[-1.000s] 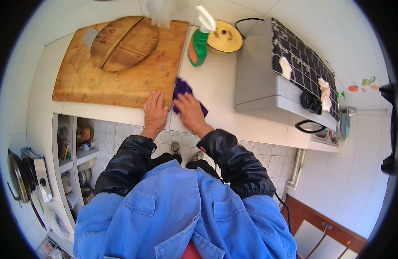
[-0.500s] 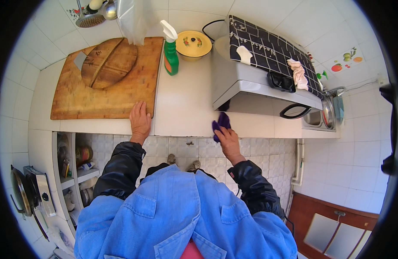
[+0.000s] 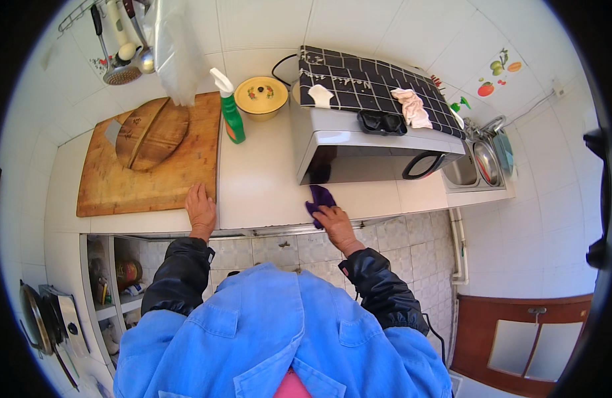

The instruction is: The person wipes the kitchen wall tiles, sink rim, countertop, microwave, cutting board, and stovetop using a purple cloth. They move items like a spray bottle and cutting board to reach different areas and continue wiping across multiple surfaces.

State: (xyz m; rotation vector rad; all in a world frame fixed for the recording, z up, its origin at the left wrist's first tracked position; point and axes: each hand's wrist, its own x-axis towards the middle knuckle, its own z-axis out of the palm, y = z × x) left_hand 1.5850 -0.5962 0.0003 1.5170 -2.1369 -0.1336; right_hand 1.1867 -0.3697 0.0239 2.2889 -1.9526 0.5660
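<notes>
With fingers stretched out flat, my left hand rests at the near right corner of a large wooden cutting board. My right hand presses a dark purple cloth onto the white countertop, near its front edge. The cloth lies just in front of the left corner of a silver microwave, and part of it is under my fingers. On the board sits a round wooden pot lid with a raised bar across it.
Behind stand a green spray bottle and a yellow lidded enamel pot. A black checked cover drapes the microwave. Ladles and a clear plastic bag hang at the back left. A sink is at right, open shelves below left.
The whole view has shifted, so the counter sits lower and further left in it. The cloth lies in a slightly different shape under my right hand. My left hand stays on the board.
</notes>
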